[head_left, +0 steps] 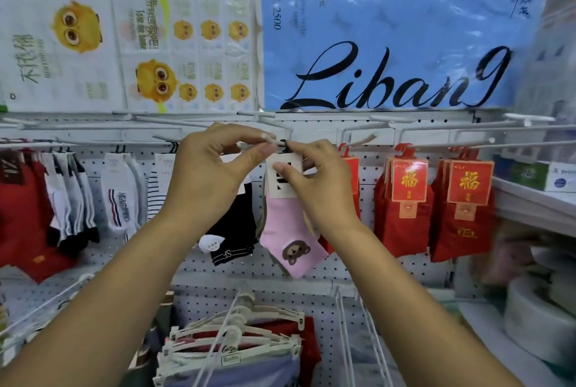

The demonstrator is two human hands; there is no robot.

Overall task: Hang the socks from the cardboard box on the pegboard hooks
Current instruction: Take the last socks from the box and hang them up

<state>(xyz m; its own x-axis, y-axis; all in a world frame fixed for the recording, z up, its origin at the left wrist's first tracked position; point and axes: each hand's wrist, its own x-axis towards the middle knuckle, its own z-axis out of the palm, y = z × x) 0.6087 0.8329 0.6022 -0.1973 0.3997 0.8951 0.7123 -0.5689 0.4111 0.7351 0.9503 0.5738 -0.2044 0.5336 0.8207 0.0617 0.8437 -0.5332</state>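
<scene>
A pink sock (288, 238) with a brown monkey face hangs in the middle of the white pegboard (339, 265). My right hand (314, 182) pinches its white card header, whose small black hanger sits at the tip of a white hook (269, 138). My left hand (215, 168) pinches that hook's tip between thumb and fingers. The hanger looks level with the hook end; I cannot tell whether it is over it. The cardboard box is out of view.
Black socks (232, 230) hang just left of the pink one, red packaged socks (405, 202) to the right, grey and striped socks (121, 196) further left. Tissue packs (389, 43) fill the shelf above. Hangers with garments (237, 343) and long wire hooks stick out below.
</scene>
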